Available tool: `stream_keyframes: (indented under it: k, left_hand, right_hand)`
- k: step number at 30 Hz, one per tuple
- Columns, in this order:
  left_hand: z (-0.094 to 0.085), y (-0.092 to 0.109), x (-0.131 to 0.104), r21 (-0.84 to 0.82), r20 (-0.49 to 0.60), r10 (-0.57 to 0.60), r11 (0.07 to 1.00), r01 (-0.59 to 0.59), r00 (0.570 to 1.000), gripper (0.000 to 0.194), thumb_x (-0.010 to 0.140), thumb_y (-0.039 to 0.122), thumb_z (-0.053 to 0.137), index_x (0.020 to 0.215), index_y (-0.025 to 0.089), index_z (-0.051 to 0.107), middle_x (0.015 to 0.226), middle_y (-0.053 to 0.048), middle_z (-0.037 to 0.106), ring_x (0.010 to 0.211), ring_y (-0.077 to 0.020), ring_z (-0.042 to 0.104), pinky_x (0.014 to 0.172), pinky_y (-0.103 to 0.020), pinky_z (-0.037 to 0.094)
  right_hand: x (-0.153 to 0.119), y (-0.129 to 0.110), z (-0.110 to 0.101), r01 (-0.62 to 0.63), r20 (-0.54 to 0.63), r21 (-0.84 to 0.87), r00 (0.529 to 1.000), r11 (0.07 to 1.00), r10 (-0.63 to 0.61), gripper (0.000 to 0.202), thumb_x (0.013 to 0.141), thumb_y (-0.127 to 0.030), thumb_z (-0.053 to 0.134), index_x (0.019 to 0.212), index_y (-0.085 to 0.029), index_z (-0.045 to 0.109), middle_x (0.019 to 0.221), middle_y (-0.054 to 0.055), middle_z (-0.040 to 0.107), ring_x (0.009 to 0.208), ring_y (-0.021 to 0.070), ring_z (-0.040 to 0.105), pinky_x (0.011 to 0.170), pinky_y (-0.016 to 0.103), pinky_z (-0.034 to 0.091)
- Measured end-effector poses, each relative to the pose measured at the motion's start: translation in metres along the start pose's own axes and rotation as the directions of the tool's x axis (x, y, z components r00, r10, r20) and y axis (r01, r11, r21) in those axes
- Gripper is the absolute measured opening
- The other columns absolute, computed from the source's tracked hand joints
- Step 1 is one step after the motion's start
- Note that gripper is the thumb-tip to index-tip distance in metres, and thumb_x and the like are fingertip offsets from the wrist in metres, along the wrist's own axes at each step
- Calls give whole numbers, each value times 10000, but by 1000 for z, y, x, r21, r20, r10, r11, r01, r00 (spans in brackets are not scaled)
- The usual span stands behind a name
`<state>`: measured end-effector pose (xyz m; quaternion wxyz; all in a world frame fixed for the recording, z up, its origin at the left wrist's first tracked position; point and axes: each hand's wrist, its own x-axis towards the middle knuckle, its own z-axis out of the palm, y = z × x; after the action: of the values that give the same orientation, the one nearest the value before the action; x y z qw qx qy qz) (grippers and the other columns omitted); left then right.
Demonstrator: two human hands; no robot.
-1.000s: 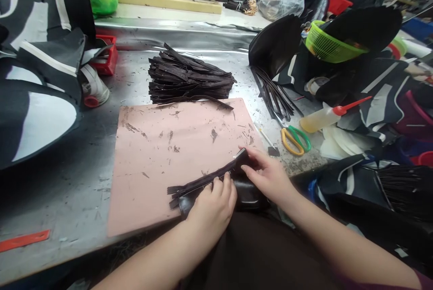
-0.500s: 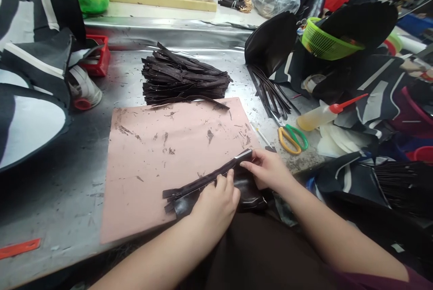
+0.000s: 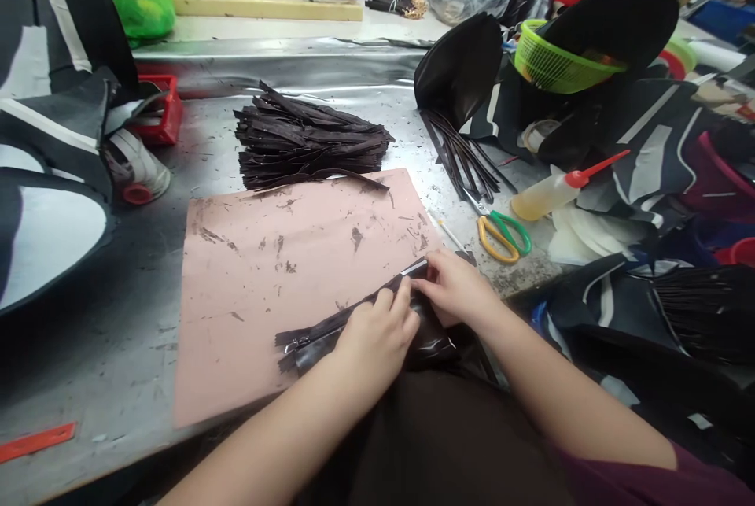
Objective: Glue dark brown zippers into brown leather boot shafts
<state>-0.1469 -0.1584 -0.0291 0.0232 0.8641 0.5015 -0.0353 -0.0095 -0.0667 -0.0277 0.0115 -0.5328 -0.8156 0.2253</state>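
Note:
A black zipper (image 3: 312, 333) lies slantwise along the edge of a black leather piece (image 3: 429, 339), over the near right part of a pink mat (image 3: 236, 293). My left hand (image 3: 381, 329) rests on both with its fingers bent and pressed down on the zipper; its thumb is hidden. At the far right end, my right hand (image 3: 457, 286) pinches the zipper and the leather edge between thumb and fingers. A short white strip shows at that end, by my left fingertips. The zipper's metal slider is visible near its left end.
Behind the mat lies a pile of dark strips (image 3: 312, 140). Scissors (image 3: 501, 237) and a glue bottle (image 3: 543, 197) are to the right, near more narrow strips (image 3: 460, 156). Black panels (image 3: 53, 238) stand on the left beside a red tray (image 3: 168, 112).
My right fingers have folded in closer over the zipper's right end, and less of the white strip shows. My left hand stays on the zipper. The whole view has shifted slightly.

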Motion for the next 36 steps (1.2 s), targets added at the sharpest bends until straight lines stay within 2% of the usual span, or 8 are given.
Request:
stream_keyframes:
  k: [6,11,15,17,20,25,31,36]
  left_hand:
    - [-7,-11,12,-157,50,-43,986,51,998,264,748,147,460,997,161,546,1259,-98,486,939,-231,546,725,-339,483]
    - [-13,-10,16,-194,153,-185,958,213,971,351,714,161,431,1056,163,507,1238,-70,496,629,-172,597,509,-316,475]
    - [-18,-10,13,-308,130,-204,922,235,970,314,739,134,416,1033,170,517,1133,-51,565,717,-174,611,585,-299,482]
    - [-19,-11,13,-457,77,-318,831,317,945,230,783,152,398,961,186,540,1007,-25,610,812,-166,595,676,-281,476]
    - [-17,-13,18,-644,60,-556,613,458,829,216,752,245,517,960,194,548,1002,-38,605,975,-203,531,828,-314,428]
    - [-8,-8,31,-787,208,-576,382,485,791,132,734,288,531,821,212,594,836,-12,639,806,-190,577,728,-293,438]
    - [-10,5,37,-847,203,-598,290,445,775,155,724,221,506,824,219,624,771,22,648,733,-153,581,677,-245,434]
    - [-18,12,36,-888,164,-623,244,389,765,171,717,199,496,814,193,637,805,7,663,759,-150,592,710,-238,444]
  right_hand:
    - [5,7,-2,-24,79,152,997,988,12,204,735,-235,544,935,-211,516,657,-37,532,630,137,518,581,238,370]
    - [4,8,0,69,-8,129,998,989,-68,153,736,-195,514,888,-206,522,717,-18,538,661,139,509,600,247,365]
    - [2,8,-1,196,-63,183,980,963,-188,52,726,-178,520,776,-192,514,739,-6,541,678,136,503,630,251,377]
    - [0,9,-1,255,-101,236,966,937,-238,40,730,-169,512,705,-193,491,715,-8,536,672,135,502,630,249,383]
    - [-4,14,2,286,-186,335,954,898,-234,92,727,-176,523,657,-198,467,653,-20,525,621,131,499,595,247,390]
    - [-11,25,2,359,-293,407,922,840,-252,70,737,-200,538,680,-202,496,649,-12,556,596,135,516,563,249,411]
    - [-14,30,-8,605,-415,176,761,776,-499,100,802,-182,494,837,-193,587,778,38,615,722,158,548,655,276,435]
    - [-17,25,-18,623,-510,-127,626,772,-589,117,801,-202,530,764,-204,641,844,68,621,803,206,532,730,357,403]
